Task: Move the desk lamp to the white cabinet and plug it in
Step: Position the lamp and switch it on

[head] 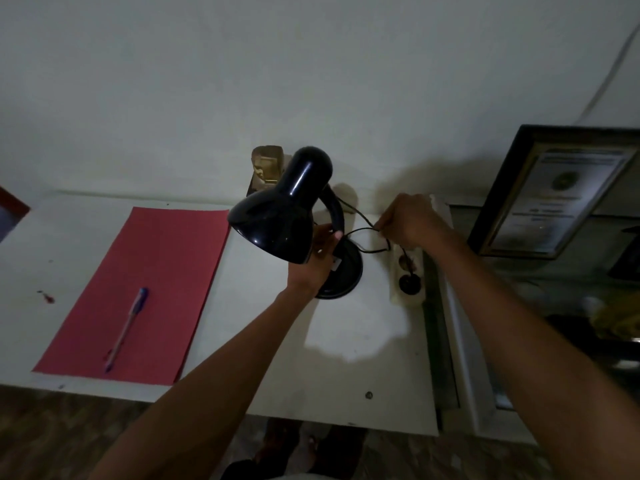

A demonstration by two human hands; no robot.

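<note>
At frame centre the desk lamp [287, 206] stands on the white cabinet's worktop [363, 341], left hand [320, 258] wrapped round its stem, right hand [412, 220] pinching the cord [363, 230], whose plug [409, 283] apparently already sits in the power strip [408, 271].

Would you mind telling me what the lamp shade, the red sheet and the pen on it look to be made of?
The lamp shade: glossy black, probably painted metal or hard plastic, given its sharp highlights. The red sheet: thin matte paper or card, lying flat with crisp edges. The pen: likely clear plastic with a blue cap, since its barrel looks translucent.
</note>
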